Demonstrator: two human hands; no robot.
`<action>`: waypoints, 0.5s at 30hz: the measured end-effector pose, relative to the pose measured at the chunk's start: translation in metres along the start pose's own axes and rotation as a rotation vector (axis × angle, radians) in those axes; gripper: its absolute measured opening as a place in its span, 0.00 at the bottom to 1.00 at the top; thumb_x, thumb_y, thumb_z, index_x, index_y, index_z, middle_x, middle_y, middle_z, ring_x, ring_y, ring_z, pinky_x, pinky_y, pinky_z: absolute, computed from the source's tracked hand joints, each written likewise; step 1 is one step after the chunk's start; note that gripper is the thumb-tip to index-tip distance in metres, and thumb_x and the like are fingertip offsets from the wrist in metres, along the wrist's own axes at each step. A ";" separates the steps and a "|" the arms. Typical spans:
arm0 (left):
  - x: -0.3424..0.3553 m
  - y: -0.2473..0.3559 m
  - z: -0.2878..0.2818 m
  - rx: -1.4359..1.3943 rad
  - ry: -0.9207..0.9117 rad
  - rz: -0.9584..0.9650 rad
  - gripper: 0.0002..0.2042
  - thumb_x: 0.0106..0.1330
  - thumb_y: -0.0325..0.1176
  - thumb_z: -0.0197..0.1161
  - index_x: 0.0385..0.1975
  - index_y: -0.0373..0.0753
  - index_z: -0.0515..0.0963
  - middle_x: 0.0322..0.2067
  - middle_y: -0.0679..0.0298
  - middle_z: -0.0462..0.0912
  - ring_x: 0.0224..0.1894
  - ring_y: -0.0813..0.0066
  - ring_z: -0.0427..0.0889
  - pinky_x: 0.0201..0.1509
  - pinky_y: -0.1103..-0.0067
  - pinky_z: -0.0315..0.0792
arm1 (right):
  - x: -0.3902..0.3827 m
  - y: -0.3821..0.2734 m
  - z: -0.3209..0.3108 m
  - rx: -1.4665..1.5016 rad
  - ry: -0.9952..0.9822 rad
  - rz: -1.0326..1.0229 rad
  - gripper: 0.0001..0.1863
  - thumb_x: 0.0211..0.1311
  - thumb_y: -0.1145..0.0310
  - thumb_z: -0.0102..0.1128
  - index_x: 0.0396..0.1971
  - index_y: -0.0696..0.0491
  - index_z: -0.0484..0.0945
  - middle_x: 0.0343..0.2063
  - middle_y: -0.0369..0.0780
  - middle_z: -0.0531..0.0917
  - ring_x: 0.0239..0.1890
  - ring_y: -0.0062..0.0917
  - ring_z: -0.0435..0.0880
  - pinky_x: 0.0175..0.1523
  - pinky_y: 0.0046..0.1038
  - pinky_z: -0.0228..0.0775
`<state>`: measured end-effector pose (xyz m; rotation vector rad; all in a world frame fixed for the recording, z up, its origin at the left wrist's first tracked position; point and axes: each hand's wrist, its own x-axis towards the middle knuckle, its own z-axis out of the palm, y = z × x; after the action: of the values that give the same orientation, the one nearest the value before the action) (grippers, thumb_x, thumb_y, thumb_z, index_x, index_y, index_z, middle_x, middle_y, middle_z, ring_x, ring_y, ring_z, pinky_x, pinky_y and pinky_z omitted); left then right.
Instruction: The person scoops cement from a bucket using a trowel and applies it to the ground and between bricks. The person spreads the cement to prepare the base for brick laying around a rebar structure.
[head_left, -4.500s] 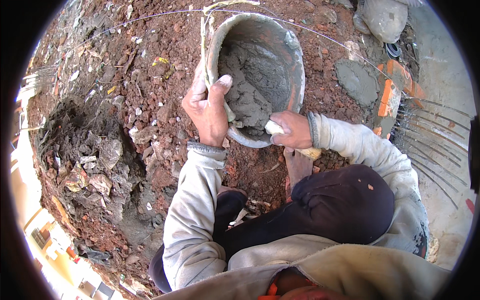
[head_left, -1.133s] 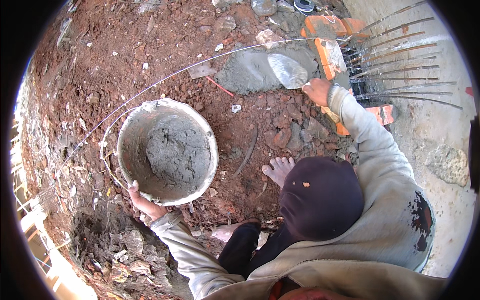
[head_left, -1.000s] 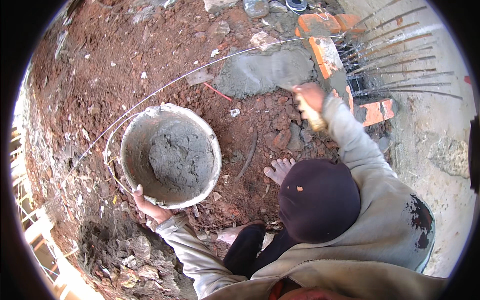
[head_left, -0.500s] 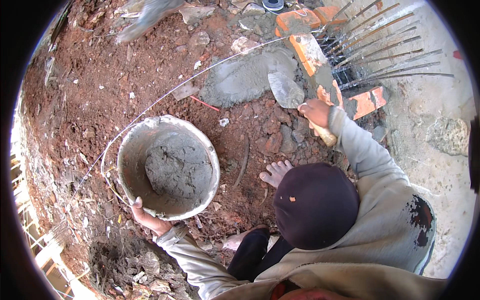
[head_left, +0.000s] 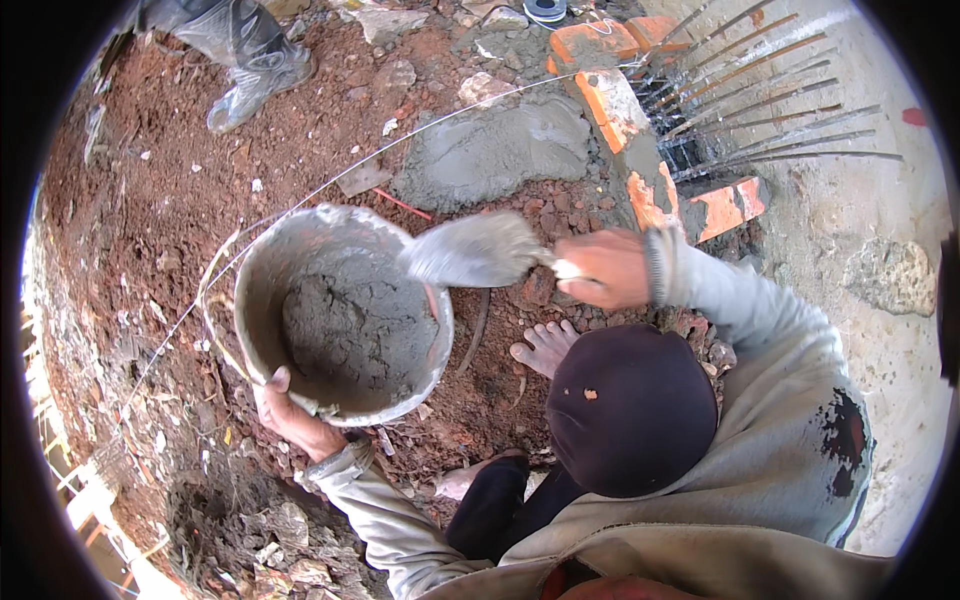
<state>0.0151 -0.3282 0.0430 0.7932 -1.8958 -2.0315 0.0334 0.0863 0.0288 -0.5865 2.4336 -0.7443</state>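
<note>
A round, mortar-crusted bucket (head_left: pixel 260 290) holds lumpy grey mortar (head_left: pixel 350 330), with a handle loop at its left side. My left hand (head_left: pixel 295 415) grips the bucket's lower-left rim. In my right hand (head_left: pixel 600 270) is a trowel, its motion-blurred blade (head_left: pixel 465 250) reaching over the bucket's right rim. Beyond the trowel lies a smoothed patch of wet mortar (head_left: pixel 490 145) on the red soil, beside broken orange bricks (head_left: pixel 610 105) daubed with cement.
Steel rebars (head_left: pixel 760 90) fan out over pale concrete (head_left: pixel 890 230) at right. A white string line crosses the ground. A co-worker's booted leg (head_left: pixel 250 80) is at upper left, a coil (head_left: pixel 543 10) at the top edge. My bare foot (head_left: pixel 545 345) is beside the bucket.
The trowel has swung leftward from beside the bricks to the bucket. The co-worker's leg has come into view at upper left. Earlier, both my hands were close at the bucket.
</note>
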 end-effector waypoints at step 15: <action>-0.045 -0.020 0.027 0.163 -0.143 0.295 0.17 0.50 0.23 0.63 0.43 0.26 0.79 0.40 0.64 0.81 0.43 0.78 0.76 0.51 0.80 0.68 | 0.136 -0.071 0.000 -0.357 -0.208 -0.087 0.17 0.60 0.69 0.52 0.43 0.67 0.70 0.21 0.54 0.80 0.26 0.50 0.84 0.30 0.42 0.78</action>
<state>0.0408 -0.2789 0.0335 0.3798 -2.1327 -1.8140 -0.0539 -0.0405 0.0240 -0.8645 2.3688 -0.2613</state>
